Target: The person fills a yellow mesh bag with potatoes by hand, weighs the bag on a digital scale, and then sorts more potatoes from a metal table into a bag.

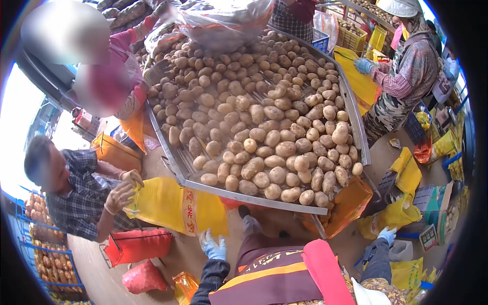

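Observation:
My left hand (212,246), in a light blue glove, is open with its fingers spread, just below a flat yellow mesh sack (203,206). A co-worker (68,188) in a checked shirt holds that sack's other end. My right hand (387,235), gloved in blue as well, reaches out to the right with its fingers extended. Close above it lies a rumpled yellow mesh bag (394,216). Ahead stands a metal sorting table (244,197) heaped with potatoes (284,149).
An orange bag (351,206) hangs at the table's front right corner. Red sacks (140,246) stand at lower left, beside a blue rack (51,249) of bagged potatoes. Another gloved co-worker (406,76) works at upper right. A digital scale (428,236) stands at right.

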The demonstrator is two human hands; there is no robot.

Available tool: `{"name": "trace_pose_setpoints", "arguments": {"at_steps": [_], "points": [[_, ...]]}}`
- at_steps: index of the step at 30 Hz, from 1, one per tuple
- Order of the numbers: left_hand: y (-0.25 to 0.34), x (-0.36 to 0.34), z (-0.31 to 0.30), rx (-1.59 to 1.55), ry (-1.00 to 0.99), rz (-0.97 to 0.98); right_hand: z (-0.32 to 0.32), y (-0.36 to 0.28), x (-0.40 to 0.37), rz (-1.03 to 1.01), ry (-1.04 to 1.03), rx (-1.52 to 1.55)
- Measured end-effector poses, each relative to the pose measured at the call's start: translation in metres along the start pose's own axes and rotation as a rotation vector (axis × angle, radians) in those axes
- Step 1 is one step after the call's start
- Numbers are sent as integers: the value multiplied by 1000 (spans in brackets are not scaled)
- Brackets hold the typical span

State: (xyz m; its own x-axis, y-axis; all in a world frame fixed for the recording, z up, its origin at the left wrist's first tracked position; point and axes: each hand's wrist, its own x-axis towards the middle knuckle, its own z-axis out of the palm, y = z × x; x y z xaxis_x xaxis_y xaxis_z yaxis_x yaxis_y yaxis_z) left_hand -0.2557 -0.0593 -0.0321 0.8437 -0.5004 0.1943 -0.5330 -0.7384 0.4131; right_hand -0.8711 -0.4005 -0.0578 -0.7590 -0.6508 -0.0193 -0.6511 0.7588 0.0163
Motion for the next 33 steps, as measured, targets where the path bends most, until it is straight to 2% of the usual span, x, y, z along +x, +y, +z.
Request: {"name": "trace_pose_setpoints", "arguments": {"at_steps": [2,3,4,6,7,8,11,12,13,14,15,16,17,19,21,23,25,27,29,33], "points": [[26,57,-3,40,-12,169,-10,-22,-11,-157,211,169],[42,85,-6,48,-24,274,-4,-36,-15,-328,362,265],[57,111,-7,37,-36,294,-36,-73,-54,-397,395,313],[82,157,-5,-19,-105,525,-81,-138,-126,-611,399,409],[90,175,3,-35,-146,536,-86,-164,-152,-803,407,498],[99,195,6,-43,-151,603,-103,-197,-190,-966,452,461],[113,249,8,-42,-264,708,-144,-295,-307,-1208,257,490],[115,258,10,-63,-325,654,-135,-319,-330,-1330,210,558],[110,269,17,-17,-391,631,-140,-340,-359,-1413,90,472],[109,279,21,8,-424,642,-140,-361,-393,-1447,58,349],[109,287,25,32,-456,653,-128,-383,-416,-1570,17,459],[109,292,32,30,-465,647,-123,-399,-442,-1662,-28,445],[108,295,42,36,-503,659,-133,-418,-466,-1717,-150,255],[109,300,52,42,-547,661,-104,-446,-494,-1800,-107,202],[113,305,54,-18,-533,677,-107,-473,-488,-1843,-168,109],[114,307,47,81,-558,721,-93,-487,-470,-1843,-195,104],[111,307,42,28,-627,791,-78,-495,-448,-1865,-149,340],[101,305,31,34,-600,809,-97,-488,-439,-1922,-110,342],[94,305,11,36,-620,925,-107,-479,-431,-1980,-26,322],[90,294,5,23,-594,907,-104,-462,-452,-1897,142,522]]}}
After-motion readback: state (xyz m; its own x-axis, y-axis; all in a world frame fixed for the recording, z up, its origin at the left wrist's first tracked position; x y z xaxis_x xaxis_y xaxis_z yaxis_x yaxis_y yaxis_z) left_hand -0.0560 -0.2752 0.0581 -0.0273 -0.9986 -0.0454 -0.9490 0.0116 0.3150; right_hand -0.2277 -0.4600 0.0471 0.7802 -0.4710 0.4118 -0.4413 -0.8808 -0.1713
